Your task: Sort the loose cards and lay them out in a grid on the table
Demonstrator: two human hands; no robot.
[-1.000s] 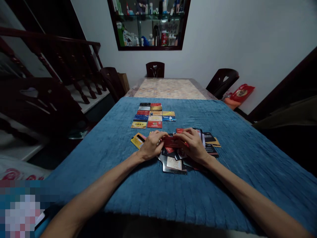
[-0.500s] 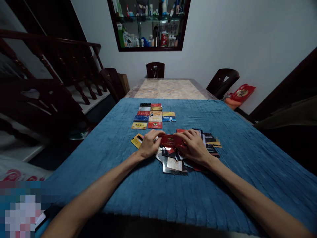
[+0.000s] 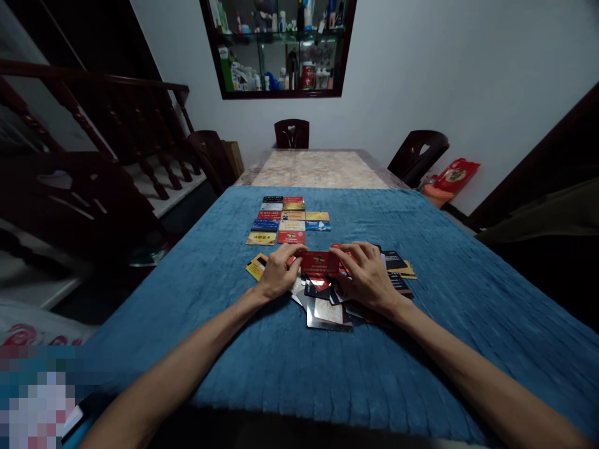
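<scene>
A red card is held between both my hands, a little above a loose pile of cards on the blue cloth. My left hand pinches its left end and my right hand grips its right end, fingers curled. Beyond my hands, several cards lie in a neat grid in rows. A yellow card lies by my left hand. More dark cards spread to the right of the pile.
The blue cloth covers the near part of a long table with a marble top farther off. Dark wooden chairs stand around it. A stair railing runs at the left. A wall cabinet and a red bag are behind.
The red card has been lifted from the pile and turned more upright between both hands, moving slightly away from me. The grid of cards has not moved.
</scene>
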